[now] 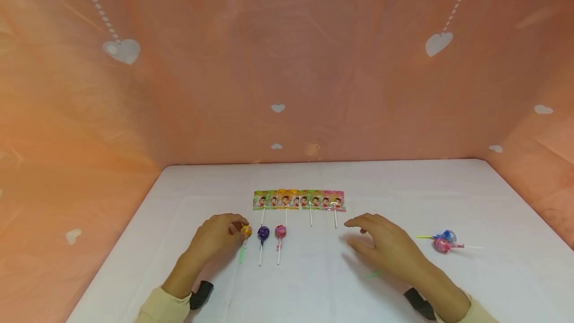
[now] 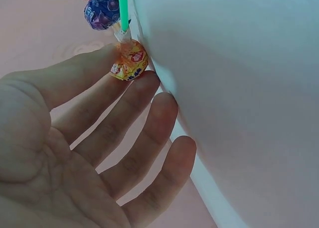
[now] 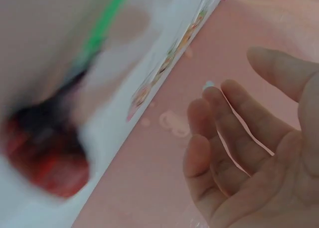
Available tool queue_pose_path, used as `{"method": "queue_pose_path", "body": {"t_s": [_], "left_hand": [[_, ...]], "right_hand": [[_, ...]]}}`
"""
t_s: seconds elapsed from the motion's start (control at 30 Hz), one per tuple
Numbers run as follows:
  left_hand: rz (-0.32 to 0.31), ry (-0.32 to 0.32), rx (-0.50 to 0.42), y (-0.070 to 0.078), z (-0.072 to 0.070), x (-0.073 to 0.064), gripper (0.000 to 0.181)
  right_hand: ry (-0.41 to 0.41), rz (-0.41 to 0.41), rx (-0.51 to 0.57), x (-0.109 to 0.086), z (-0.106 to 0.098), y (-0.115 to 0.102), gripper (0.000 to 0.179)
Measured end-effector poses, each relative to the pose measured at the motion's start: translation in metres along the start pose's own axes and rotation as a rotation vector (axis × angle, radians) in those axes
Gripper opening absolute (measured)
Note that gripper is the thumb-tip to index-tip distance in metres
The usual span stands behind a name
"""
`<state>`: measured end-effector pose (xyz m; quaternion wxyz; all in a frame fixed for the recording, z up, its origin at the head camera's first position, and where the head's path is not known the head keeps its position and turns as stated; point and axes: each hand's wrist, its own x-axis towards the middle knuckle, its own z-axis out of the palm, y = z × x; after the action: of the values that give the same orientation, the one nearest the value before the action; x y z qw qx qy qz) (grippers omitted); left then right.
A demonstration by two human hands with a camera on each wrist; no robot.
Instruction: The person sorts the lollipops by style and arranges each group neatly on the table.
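We've got the left hand (image 1: 215, 236) pinching the yellow lollipop (image 1: 246, 231), snug in its wrapper (image 2: 133, 63), at the left end of a row with a purple lollipop (image 1: 263, 234) and a pink lollipop (image 1: 280, 232). The right hand (image 1: 389, 242) hovers with relaxed fingers and nothing in its grasp, near four bright packets (image 1: 291, 199), and we see a white stick (image 1: 335, 219) poking from each.

On the white tabletop (image 1: 309, 288), lower centre of the head view, left to right: a yellow-wrapped round lollipop (image 1: 246, 231), purple-wrapped round lollipop (image 1: 263, 234), pink-wrapped round lollipop (image 1: 280, 232); behind, four multicoloured flat lollipops (image 1: 287, 199). Lower right, a blue-wrapped round lollipop (image 1: 450, 236) lies behind a red-wrapped round lollipop (image 1: 441, 246).
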<state>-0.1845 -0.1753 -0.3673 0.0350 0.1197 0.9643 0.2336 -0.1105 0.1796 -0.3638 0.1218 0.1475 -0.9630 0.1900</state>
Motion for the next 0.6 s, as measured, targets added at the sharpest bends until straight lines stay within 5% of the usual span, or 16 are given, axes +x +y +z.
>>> {"method": "queue_pose_path", "body": {"t_s": [0.3, 0.6], "left_hand": [[-0.032, -0.007, -0.028, 0.001, 0.002, 0.001, 0.015], [-0.039, -0.002, -0.017, 0.000, 0.004, 0.002, 0.013]], "right_hand": [[-0.001, 0.073, -0.043, -0.030, -0.016, 0.032, 0.022], [-0.109, 0.160, -0.020, -0.038, -0.030, 0.057, 0.028]]}}
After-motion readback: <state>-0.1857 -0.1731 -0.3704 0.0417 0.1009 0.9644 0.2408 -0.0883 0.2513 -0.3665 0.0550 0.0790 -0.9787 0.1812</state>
